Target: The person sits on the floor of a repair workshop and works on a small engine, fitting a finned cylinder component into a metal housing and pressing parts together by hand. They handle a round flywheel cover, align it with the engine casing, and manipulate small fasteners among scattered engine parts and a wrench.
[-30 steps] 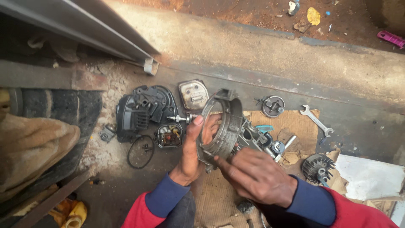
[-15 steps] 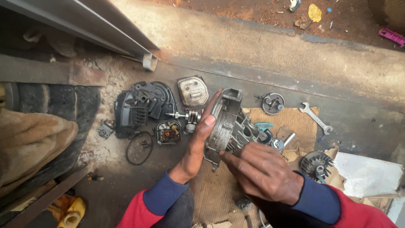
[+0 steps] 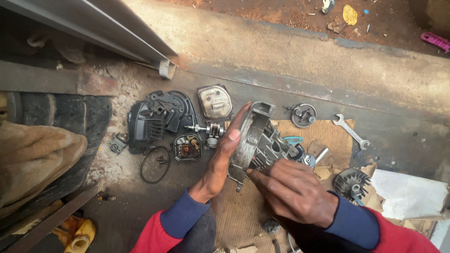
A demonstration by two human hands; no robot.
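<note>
The work lies on a bare concrete floor point(image 3: 290, 61), dusty and oil-stained, with a strip of reddish dirt beyond a raised kerb at twelve o'clock. A flattened sheet of cardboard point(image 3: 335, 136) serves as the mat beneath the main piece.

The left hand point(image 3: 220, 161) presses its flat palm and fingers against the round face of a grey metal engine housing point(image 3: 255, 140), which stands on edge over the cardboard near the middle of the view. The right hand point(image 3: 290, 187) has its grip closed on the lower edge of that housing at about five o'clock from it, fingertips curled onto the metal.

Parts are spread around. At nine o'clock from the housing sit a black plastic cover point(image 3: 159, 117), a small carburettor-like block point(image 3: 187, 146) and a thin black ring point(image 3: 154, 164). A crankshaft point(image 3: 208, 130) lies just beside the left fingers, and a square metal muffler point(image 3: 214, 101) rests at eleven o'clock. At two o'clock is a round clutch part point(image 3: 303, 115), farther right an open-ended spanner point(image 3: 351, 131). A black finned flywheel point(image 3: 351, 183) sits at four o'clock, next to a white sheet point(image 3: 408, 194). A tyre point(image 3: 70, 117) and tan cloth point(image 3: 33, 159) fill the nine o'clock edge, under a metal rail point(image 3: 108, 33).
</note>
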